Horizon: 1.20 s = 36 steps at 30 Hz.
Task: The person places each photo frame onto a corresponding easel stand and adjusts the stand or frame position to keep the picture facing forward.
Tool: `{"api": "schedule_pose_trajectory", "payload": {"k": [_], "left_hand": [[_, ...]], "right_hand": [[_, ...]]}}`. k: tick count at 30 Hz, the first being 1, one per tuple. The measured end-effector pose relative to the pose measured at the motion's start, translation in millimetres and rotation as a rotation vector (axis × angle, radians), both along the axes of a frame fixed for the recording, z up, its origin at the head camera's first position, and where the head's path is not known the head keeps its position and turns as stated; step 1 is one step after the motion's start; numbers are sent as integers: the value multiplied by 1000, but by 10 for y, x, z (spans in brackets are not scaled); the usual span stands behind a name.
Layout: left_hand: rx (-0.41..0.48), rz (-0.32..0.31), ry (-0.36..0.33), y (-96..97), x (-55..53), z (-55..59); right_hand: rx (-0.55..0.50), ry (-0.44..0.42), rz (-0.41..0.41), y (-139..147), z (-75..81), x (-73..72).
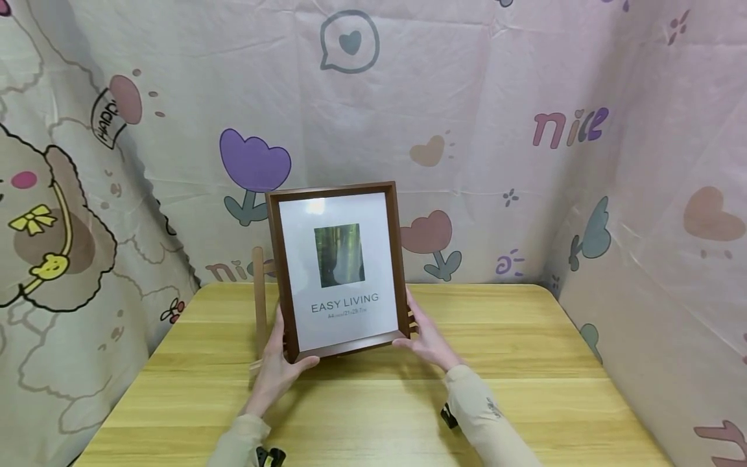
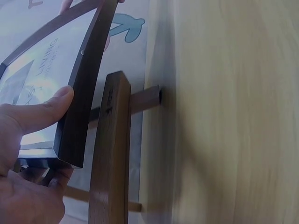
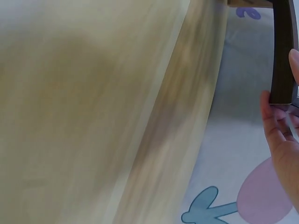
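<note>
A brown picture frame (image 1: 344, 272) is held up over the table, tilted a little, with its "EASY LIVING" insert facing me. At its lower left corner my left hand (image 1: 280, 366) grips it, thumb on the front and fingers behind and below. My right hand (image 1: 428, 340) grips the lower right corner in the same way. Behind the frame stands a wooden easel (image 1: 259, 305), mostly hidden, its left leg showing. In the left wrist view the easel's post (image 2: 112, 154) stands beside the frame's dark edge (image 2: 77, 102). The right wrist view shows fingers (image 3: 271, 123) under the frame's corner.
The wood-grain table (image 1: 513, 363) reaches back to a patterned cloth (image 1: 478, 84) hung behind it. More of this cloth (image 1: 671, 259) hangs along the right side, and also along the left.
</note>
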<state>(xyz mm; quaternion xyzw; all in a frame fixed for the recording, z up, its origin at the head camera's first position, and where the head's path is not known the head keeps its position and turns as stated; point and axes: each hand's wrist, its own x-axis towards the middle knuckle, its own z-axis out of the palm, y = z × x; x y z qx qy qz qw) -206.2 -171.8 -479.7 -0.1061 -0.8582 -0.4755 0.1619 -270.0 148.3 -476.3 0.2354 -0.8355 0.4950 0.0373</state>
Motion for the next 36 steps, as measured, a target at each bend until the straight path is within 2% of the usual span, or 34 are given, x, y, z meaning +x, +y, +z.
{"api": "schedule_pose_trajectory", "payload": {"k": [4,13,21,27,30,36], "left_hand": [[-18,32,5,-69,24,19],[-11,38,-21,-237,50,61],[-46,72,32,-397,64,52],[-67,92,50,-498,82,56],[-72,98,46,-549,91,54],[-88,107,18,-644,100,42]], "right_hand": [[14,8,13,-94,4,-38],[31,-2,34,-291,9,-83],[18,38,63,-457,7,-115],[2,3,82,-576,16,-123],[-14,-20,101,-630,12,-128],[-39,5,132,-728,-21,-158]]}}
